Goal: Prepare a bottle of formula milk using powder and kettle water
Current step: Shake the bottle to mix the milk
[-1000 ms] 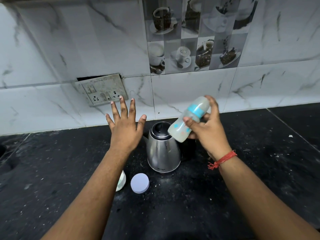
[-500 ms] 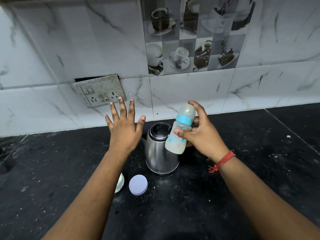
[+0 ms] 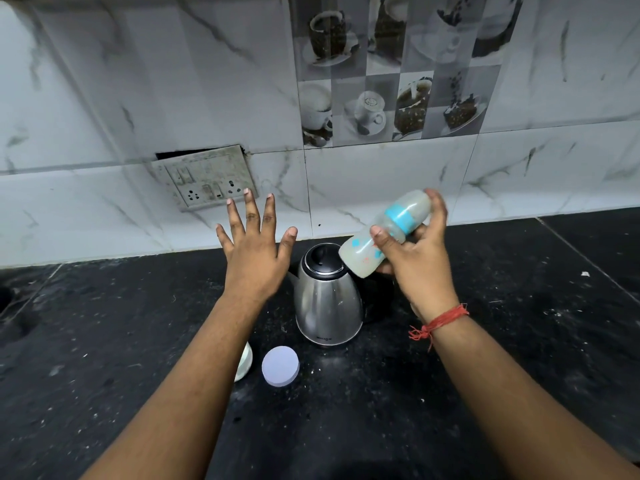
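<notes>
My right hand (image 3: 417,258) grips a baby bottle (image 3: 384,233) with a blue collar and a clear cap, tilted with its cap up to the right, milky liquid inside. It hangs in the air just above and right of the steel kettle (image 3: 329,299), which stands lidded on the black counter (image 3: 519,358). My left hand (image 3: 254,254) hovers left of the kettle, fingers spread, holding nothing. A round pale lilac lid (image 3: 280,366) lies in front of the kettle. A white container (image 3: 245,362) beside the lid is mostly hidden by my left forearm.
A switch and socket plate (image 3: 207,176) hangs loose on the marble-tiled wall (image 3: 381,188) behind the counter. White specks dust the counter around the kettle. A dark round recess (image 3: 5,299) sits at the far left edge.
The bottle has swung from near upright to a steeper tilt, cap higher and to the right, as my right hand shakes it. My left hand stays spread in place.
</notes>
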A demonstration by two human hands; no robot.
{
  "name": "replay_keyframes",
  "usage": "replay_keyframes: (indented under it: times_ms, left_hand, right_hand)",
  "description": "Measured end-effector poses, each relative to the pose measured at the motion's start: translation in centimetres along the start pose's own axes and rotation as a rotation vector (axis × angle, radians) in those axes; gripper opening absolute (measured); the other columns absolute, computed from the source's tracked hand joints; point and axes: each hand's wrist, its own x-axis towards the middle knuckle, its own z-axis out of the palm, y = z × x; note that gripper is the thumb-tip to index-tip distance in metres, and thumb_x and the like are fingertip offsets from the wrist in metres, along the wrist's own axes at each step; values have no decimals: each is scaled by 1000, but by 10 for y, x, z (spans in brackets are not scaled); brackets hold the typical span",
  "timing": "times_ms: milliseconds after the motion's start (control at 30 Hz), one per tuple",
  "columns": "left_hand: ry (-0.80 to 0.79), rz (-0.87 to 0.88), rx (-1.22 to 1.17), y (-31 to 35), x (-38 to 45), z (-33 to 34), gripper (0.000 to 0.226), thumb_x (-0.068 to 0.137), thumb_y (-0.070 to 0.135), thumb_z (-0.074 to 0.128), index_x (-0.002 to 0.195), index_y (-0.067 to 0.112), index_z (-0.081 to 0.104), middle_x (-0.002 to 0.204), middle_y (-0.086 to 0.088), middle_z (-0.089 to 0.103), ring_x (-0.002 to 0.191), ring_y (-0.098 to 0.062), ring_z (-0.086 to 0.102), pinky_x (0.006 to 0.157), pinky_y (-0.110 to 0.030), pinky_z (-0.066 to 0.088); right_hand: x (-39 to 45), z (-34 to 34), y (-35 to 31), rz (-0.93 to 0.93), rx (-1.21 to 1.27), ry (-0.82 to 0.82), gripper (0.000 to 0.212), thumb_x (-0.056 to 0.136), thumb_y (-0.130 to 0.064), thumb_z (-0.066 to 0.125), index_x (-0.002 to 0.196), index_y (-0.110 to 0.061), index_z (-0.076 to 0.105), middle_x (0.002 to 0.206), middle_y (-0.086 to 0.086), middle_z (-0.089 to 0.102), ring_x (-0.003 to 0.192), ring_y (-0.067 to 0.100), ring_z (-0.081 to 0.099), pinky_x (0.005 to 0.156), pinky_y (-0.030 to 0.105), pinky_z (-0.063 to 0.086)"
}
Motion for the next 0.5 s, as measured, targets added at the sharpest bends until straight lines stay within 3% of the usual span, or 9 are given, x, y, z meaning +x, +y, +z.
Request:
replay_keyframes:
  times_ms: [100,267,333,400,500]
  left_hand:
    - [8,-1,-11,-1,0,1,75,100,64,16,164,29,1,170,-3,-21,155,-31,-25,123,-65,-6]
    - [2,-2,-15,-4,-3,2,74,101,65,16,164,30,0,170,-2,-22,155,-30,-26,123,-65,-6]
    - [5,-2,-16,-6,-4,2,74,101,64,17,164,30,1,170,-2,-21,155,-30,-25,123,-65,-6]
    - [8,-7,-20,-6,-4,1,74,101,64,16,165,29,2,170,-2,-20,155,-31,-24,123,-66,-5]
    - [6,-12,-13,-5,-4,-1,77,99,66,13,164,28,1,170,-3,-21,155,-32,-24,123,-65,-5]
  right_hand:
    - [-3,2,5,1,-322,-216,90,77,-23,87,141,-56,32,113,-2,65,98,24,74,72,46,64]
    - [0,4,5,-4,-97,-2,88,83,-18,83,145,-49,29,117,2,62,101,24,72,69,45,64]
    - [1,3,8,-35,-233,-91,89,78,-27,85,141,-54,30,114,-1,65,98,24,73,77,54,63]
    - [-2,3,7,-36,-382,-224,89,70,-36,87,136,-60,33,109,-3,68,93,22,75,79,54,62]
    - [2,2,6,-36,-222,-72,87,70,-33,86,136,-58,35,112,-1,66,97,25,74,80,57,61]
